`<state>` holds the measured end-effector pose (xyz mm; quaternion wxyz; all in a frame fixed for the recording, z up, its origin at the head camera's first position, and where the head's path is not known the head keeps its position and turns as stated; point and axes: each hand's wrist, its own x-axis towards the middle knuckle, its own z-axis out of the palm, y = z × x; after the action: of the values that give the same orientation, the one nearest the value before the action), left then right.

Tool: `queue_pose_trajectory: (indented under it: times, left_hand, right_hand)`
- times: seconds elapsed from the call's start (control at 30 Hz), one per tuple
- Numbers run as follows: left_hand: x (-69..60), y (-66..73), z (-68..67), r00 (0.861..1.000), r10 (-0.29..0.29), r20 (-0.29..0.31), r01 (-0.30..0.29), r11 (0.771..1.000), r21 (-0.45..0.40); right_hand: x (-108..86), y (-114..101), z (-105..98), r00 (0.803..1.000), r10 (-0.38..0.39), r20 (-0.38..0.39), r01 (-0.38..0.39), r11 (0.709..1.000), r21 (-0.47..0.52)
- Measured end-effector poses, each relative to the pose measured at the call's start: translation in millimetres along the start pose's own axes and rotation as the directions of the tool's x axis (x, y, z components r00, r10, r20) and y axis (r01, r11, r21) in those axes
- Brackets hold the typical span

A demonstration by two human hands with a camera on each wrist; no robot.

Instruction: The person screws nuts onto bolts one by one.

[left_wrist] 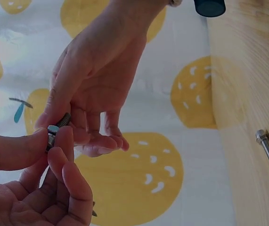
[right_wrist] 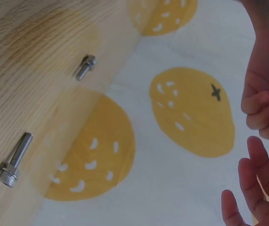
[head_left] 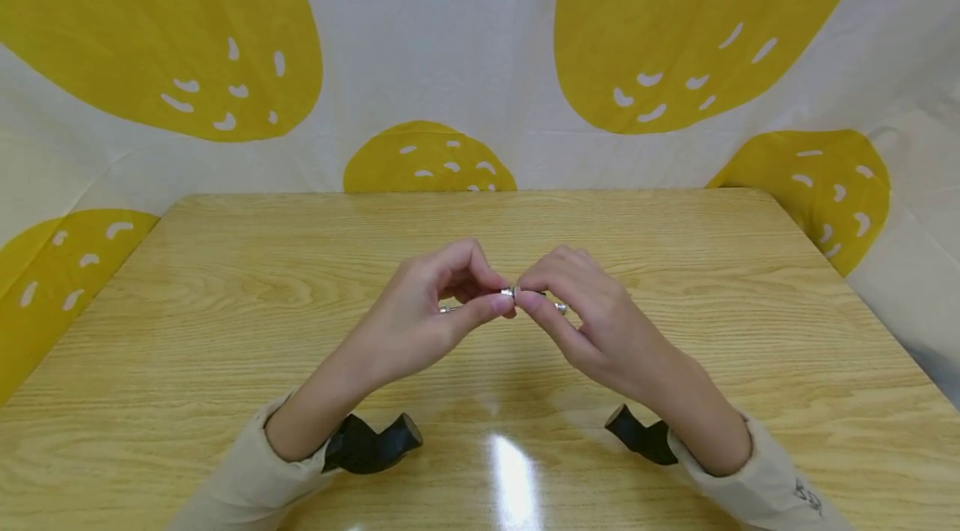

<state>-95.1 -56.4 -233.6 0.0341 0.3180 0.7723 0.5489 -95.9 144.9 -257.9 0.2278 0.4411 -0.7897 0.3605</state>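
Note:
My left hand (head_left: 420,314) and right hand (head_left: 600,318) meet above the middle of the table. Between their fingertips is a small metal bolt (left_wrist: 64,119). In the left wrist view, the left hand (left_wrist: 40,183) pinches its wider, shiny end between thumb and forefinger. The right hand (left_wrist: 96,70) has thumb and forefinger at the threaded shank, pinching it, with its other fingers loosely bent. On the table lie two more bolts, one (head_left: 447,308) partly behind the left hand, the other (head_left: 561,308) by the right. In the right wrist view, the held bolt is mostly out of sight.
A wood-grain table (head_left: 225,281) lies beneath the hands. Behind it hangs a white cloth (head_left: 442,39) with yellow fruit prints. A black curved piece (head_left: 375,443) sits at the left wrist, and a similar black piece (head_left: 641,435) at the right wrist.

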Motion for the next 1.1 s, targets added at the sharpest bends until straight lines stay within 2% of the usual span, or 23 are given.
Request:
queue_pose_trajectory:
  times: [0.23,0.37,0.57,0.83,0.97,1.1]
  left_hand:
    - [0.4,0.8,0.2,1.0,-0.004,-0.007,0.004,1.0,0.017]
    - [0.4,1.3,-0.8,1.0,-0.023,-0.022,0.023,1.0,-0.001]
    - [0.6,0.2,-0.8,1.0,-0.021,-0.021,0.021,1.0,-0.011]
    - [0.5,-0.6,-1.1,1.0,0.025,0.003,-0.025,0.999,-0.019]
    - [0.8,-1.3,1.8,0.999,0.04,0.005,-0.04,0.999,-0.019]
    - [0.8,-1.6,3.8,1.0,0.031,-0.002,-0.031,0.999,-0.01]
  right_hand:
    - [-1.5,-2.3,-3.0,0.997,0.07,0.032,-0.069,0.997,-0.03]
    - [-0.6,-4.3,-4.9,0.999,0.047,0.019,-0.047,0.999,-0.004]
    - [1.1,-4.7,-5.2,1.0,-0.009,-0.009,0.009,1.0,-0.004]
    - [0.7,-4.4,-5.4,0.999,0.035,0.018,-0.035,0.999,-0.028]
    - [0.7,-3.7,-2.6,0.999,0.047,-0.001,-0.047,0.998,-0.04]
    - [0.1,-1.4,0.0,0.998,0.051,-0.02,-0.052,0.996,-0.069]
